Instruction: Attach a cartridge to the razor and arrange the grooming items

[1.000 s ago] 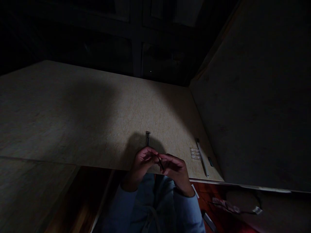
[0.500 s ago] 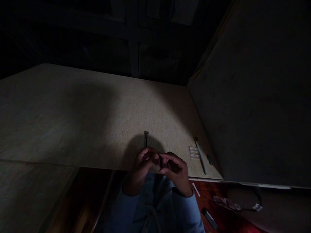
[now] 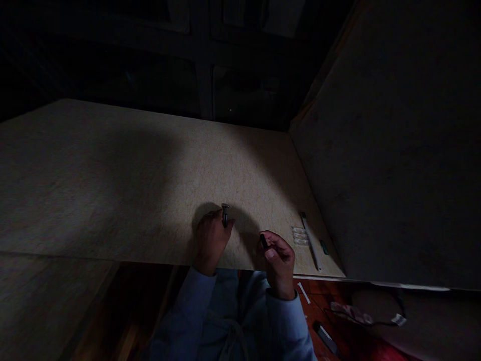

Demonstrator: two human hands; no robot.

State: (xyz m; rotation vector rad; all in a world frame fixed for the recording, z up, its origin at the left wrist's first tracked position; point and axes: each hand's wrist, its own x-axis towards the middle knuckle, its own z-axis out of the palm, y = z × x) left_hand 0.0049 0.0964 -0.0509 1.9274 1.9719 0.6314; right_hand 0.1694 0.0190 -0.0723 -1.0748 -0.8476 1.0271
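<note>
At the front of the table, my left hand (image 3: pixel 212 241) reaches palm down to a small T-shaped razor (image 3: pixel 225 218). Its thumb and fingers close around the dark handle, while the metallic head (image 3: pixel 225 205) shows beyond them, pointing away from me. The razor appears to be still on the tabletop. To the right, near the table's front edge, my right hand (image 3: pixel 278 258) pinches a small dark oblong piece (image 3: pixel 263 242) between thumb and fingers. Dim light hides the finer detail of that piece.
On the table (image 3: pixel 210 160) to my right lie a clear ribbed plastic case (image 3: pixel 299 235), a long pale stick (image 3: pixel 311 243) and a small green object (image 3: pixel 324 247). A dark wall panel (image 3: pixel 394 165) borders the right side. Below the edge lies a white strip (image 3: pixel 303 293).
My hands have parted from their shared hold in front of me. The left has moved forward and around the razor; the right has shifted slightly right, keeping the small dark piece.
</note>
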